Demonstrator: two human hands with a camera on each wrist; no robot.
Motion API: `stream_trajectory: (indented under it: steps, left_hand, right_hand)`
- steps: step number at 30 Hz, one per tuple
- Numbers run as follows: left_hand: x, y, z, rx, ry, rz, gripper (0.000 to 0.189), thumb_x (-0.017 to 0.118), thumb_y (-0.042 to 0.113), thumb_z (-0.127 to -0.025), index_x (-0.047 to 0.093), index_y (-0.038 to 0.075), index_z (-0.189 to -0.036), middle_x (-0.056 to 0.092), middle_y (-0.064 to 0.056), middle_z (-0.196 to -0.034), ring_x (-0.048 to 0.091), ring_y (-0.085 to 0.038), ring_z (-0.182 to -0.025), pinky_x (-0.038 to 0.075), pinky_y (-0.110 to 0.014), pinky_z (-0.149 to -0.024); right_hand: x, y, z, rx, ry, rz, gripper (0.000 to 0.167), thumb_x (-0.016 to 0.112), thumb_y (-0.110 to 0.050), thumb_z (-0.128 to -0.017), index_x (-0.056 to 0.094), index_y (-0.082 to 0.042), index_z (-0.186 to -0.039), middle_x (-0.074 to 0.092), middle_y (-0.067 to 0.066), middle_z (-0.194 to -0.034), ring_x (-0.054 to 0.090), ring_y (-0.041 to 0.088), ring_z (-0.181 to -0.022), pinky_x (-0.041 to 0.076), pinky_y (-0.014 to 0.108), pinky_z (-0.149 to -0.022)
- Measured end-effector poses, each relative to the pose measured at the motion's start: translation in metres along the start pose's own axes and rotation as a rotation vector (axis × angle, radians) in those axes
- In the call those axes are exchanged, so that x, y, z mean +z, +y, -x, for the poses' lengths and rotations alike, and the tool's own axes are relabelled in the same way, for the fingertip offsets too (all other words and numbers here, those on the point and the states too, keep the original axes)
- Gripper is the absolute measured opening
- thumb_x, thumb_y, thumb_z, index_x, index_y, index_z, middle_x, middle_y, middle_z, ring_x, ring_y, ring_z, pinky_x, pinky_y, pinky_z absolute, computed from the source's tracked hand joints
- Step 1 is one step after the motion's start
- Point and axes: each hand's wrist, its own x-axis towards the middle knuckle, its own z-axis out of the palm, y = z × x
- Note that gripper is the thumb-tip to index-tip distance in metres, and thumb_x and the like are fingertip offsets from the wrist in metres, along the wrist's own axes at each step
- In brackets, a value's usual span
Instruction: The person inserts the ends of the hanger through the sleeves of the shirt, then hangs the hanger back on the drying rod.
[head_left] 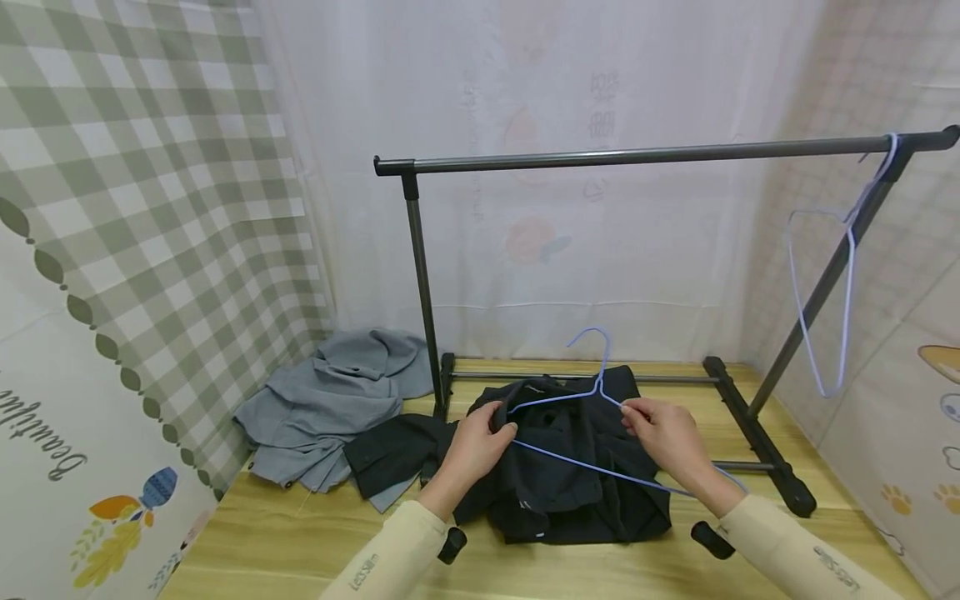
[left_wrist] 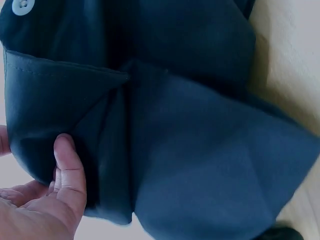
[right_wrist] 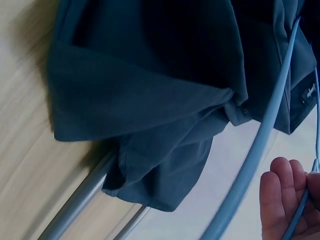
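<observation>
My left hand (head_left: pixel 474 446) holds the edge of a black shirt (head_left: pixel 555 483) between thumb and fingers; in the left wrist view the thumb presses the dark cloth (left_wrist: pixel 45 100). A light-blue wire hanger (head_left: pixel 601 379) is pinched by my right hand (head_left: pixel 663 433) on its right shoulder, hook pointing up. The hanger's left end goes into the shirt beside my left hand and is hidden there. Its right end juts out past my right wrist. In the right wrist view the hanger's bar (right_wrist: pixel 262 130) crosses in front of the shirt.
A grey garment (head_left: pixel 330 408) lies crumpled at the left, with a black sleeve (head_left: pixel 397 446) over its edge. Behind the shirt stands a dark metal clothes rack (head_left: pixel 637 157) on the wooden surface (head_left: pixel 300 550). Another blue hanger (head_left: pixel 847 275) hangs at the rack's right end.
</observation>
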Motion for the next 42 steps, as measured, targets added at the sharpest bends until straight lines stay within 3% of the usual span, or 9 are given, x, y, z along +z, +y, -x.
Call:
stream_trajectory:
  steps: [8, 14, 24, 28, 32, 37, 40, 42]
  left_hand:
    - [0.019, 0.008, -0.002, 0.005, 0.007, -0.039, 0.051, 0.062, 0.027, -0.096, 0.055, 0.001, -0.139, 0.059, -0.019, -0.131, 0.057, -0.032, -0.12, 0.046, -0.048, -0.099]
    - [0.03, 0.021, 0.0, 0.052, 0.006, -0.053, 0.051, 0.063, 0.024, -0.095, 0.055, 0.0, -0.139, 0.061, -0.018, -0.127, 0.059, -0.031, -0.116, 0.048, -0.046, -0.096]
    - [0.041, 0.029, 0.006, 0.065, -0.068, -0.07, 0.059, 0.065, 0.031, -0.095, 0.05, 0.002, -0.144, 0.059, -0.016, -0.13, 0.055, -0.032, -0.122, 0.046, -0.047, -0.098]
    - [0.039, 0.025, 0.006, 0.065, -0.121, -0.068, 0.065, 0.066, 0.037, -0.095, 0.045, 0.004, -0.148, 0.063, -0.008, -0.115, 0.061, -0.023, -0.102, 0.05, -0.041, -0.086]
    - [0.035, 0.019, 0.007, 0.087, -0.159, -0.044, 0.066, 0.062, 0.042, -0.097, 0.044, 0.006, -0.149, 0.057, 0.003, -0.093, 0.053, -0.011, -0.078, 0.046, -0.031, -0.069]
    - [0.024, 0.004, 0.014, 0.176, -0.069, -0.104, 0.046, 0.064, 0.032, -0.098, 0.057, 0.01, -0.138, 0.055, 0.007, -0.092, 0.05, -0.005, -0.073, 0.044, -0.025, -0.065]
    - [0.017, -0.009, 0.019, 0.284, 0.057, -0.217, 0.028, 0.069, 0.023, -0.096, 0.067, 0.014, -0.122, 0.056, 0.007, -0.092, 0.051, -0.005, -0.072, 0.045, -0.024, -0.063]
    - [0.013, -0.019, 0.02, 0.394, 0.176, -0.329, 0.016, 0.072, 0.017, -0.092, 0.069, 0.017, -0.108, 0.056, 0.006, -0.09, 0.052, -0.006, -0.072, 0.046, -0.024, -0.061]
  right_hand:
    - [0.013, -0.004, -0.006, -0.004, -0.053, -0.087, 0.019, 0.061, -0.004, -0.098, 0.071, 0.007, -0.108, 0.071, 0.006, -0.083, 0.07, 0.02, -0.073, 0.058, 0.031, -0.066]
    - [0.027, -0.016, -0.009, -0.019, -0.073, -0.126, 0.016, 0.061, -0.004, -0.098, 0.072, 0.005, -0.105, 0.071, 0.004, -0.082, 0.067, 0.014, -0.071, 0.057, 0.028, -0.067]
    - [0.041, -0.026, -0.009, -0.046, -0.073, -0.102, 0.012, 0.064, -0.005, -0.097, 0.074, -0.002, -0.101, 0.07, -0.001, -0.078, 0.067, 0.01, -0.07, 0.055, 0.026, -0.065]
    - [0.041, -0.021, -0.008, -0.048, -0.043, -0.118, 0.012, 0.064, -0.005, -0.097, 0.074, -0.001, -0.101, 0.071, 0.0, -0.08, 0.068, 0.012, -0.071, 0.056, 0.026, -0.065]
    - [0.039, -0.015, -0.011, -0.061, -0.025, -0.174, 0.014, 0.062, -0.005, -0.098, 0.073, 0.002, -0.101, 0.071, 0.004, -0.082, 0.069, 0.016, -0.073, 0.057, 0.026, -0.066]
    - [0.035, -0.005, -0.014, -0.058, -0.003, -0.198, 0.015, 0.061, -0.004, -0.098, 0.073, 0.004, -0.103, 0.072, 0.006, -0.084, 0.07, 0.018, -0.074, 0.057, 0.024, -0.066]
    - [0.032, 0.0, -0.014, -0.057, 0.004, -0.199, 0.015, 0.061, -0.003, -0.098, 0.072, 0.005, -0.104, 0.072, 0.007, -0.084, 0.07, 0.019, -0.075, 0.057, 0.024, -0.067]
    - [0.03, 0.003, -0.015, -0.055, 0.002, -0.207, 0.016, 0.061, -0.003, -0.098, 0.072, 0.006, -0.104, 0.072, 0.008, -0.084, 0.07, 0.02, -0.075, 0.057, 0.025, -0.067]
